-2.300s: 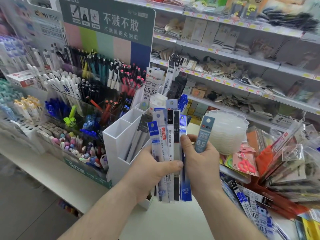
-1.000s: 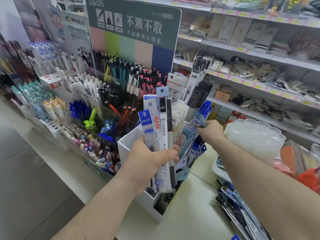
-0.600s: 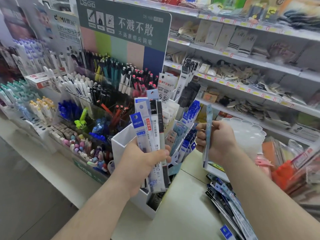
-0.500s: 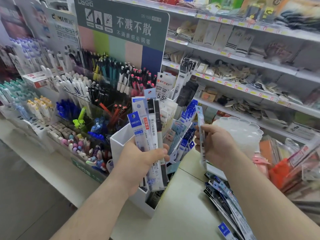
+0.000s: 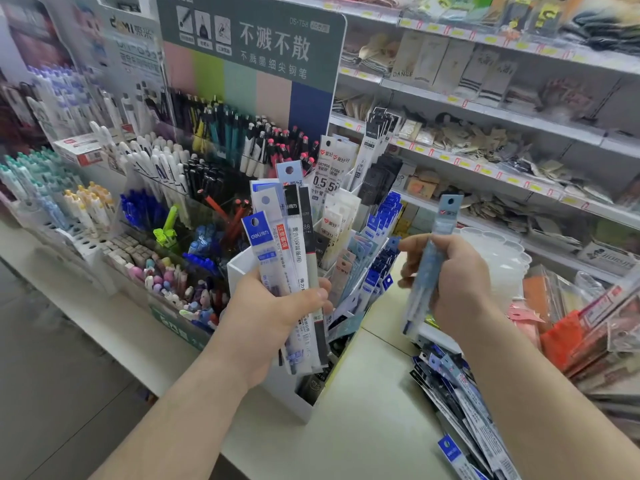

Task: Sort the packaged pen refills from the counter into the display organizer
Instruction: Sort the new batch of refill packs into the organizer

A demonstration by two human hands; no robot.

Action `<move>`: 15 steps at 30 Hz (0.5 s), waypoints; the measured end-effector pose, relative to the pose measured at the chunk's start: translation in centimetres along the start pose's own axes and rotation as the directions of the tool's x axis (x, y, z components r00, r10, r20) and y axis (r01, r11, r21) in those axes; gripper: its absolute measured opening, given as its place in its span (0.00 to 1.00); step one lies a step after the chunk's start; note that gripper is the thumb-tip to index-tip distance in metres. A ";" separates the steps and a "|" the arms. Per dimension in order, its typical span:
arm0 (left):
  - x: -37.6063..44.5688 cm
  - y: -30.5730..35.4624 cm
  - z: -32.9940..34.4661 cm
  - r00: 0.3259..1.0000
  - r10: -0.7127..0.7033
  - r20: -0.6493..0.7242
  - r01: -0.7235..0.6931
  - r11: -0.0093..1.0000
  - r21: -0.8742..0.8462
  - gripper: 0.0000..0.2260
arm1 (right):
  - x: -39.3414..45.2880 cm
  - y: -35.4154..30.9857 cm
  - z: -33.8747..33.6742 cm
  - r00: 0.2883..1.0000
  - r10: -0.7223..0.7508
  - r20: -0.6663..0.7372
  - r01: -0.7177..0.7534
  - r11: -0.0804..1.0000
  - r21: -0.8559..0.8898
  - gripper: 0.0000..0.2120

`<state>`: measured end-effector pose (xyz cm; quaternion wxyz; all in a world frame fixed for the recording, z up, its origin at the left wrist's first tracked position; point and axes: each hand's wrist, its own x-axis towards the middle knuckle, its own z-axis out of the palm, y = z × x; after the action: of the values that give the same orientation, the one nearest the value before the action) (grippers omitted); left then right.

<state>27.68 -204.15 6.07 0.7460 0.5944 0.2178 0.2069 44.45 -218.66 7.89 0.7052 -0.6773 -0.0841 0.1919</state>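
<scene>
My left hand (image 5: 273, 320) grips a fanned bundle of refill packs (image 5: 284, 233), blue, white and black headers up, in front of the white display organizer (image 5: 242, 268). The organizer's tiered slots hold several upright refill packs (image 5: 377, 237). My right hand (image 5: 453, 282) holds one light-blue refill pack (image 5: 438, 244) upright, just right of the organizer and above the counter (image 5: 360, 427). A loose pile of refill packs (image 5: 460, 400) lies on the counter under my right forearm.
A pen display (image 5: 221, 147) with a green sign stands behind and left of the organizer. A stack of clear plastic trays (image 5: 502, 261) sits behind my right hand. Orange and clear packets (image 5: 581, 323) crowd the right. Shelves of goods line the back.
My right hand reached toward the organizer's slots, drew back still holding the light-blue pack and now holds it upright a little further right. The left hand's bundle stayed put.
</scene>
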 end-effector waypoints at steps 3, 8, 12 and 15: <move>-0.3 0.5 -0.6 0.999 0.041 -0.010 -0.041 0.999 0.033 0.13 | 0.0 -0.1 0.0 0.988 -0.133 -0.073 0.112 0.965 -0.238 0.19; -0.2 0.8 -1.2 0.997 0.057 -0.057 -0.056 0.998 0.003 0.14 | 0.1 0.1 0.2 0.954 -0.295 0.057 0.300 0.928 -0.221 0.07; -0.3 0.6 -1.5 0.997 0.047 -0.060 -0.047 0.999 -0.003 0.14 | 0.3 0.7 0.7 0.925 -0.372 0.078 0.376 0.865 -0.331 0.03; -0.3 0.5 -1.5 0.997 0.040 -0.061 -0.040 0.999 0.001 0.15 | 1.2 2.4 1.3 0.939 -0.314 0.142 0.343 0.817 -0.464 0.05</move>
<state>26.54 -203.10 6.25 0.7349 0.5918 0.2285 0.2396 44.66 -217.04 5.48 0.5337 -0.8007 -0.2653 0.0602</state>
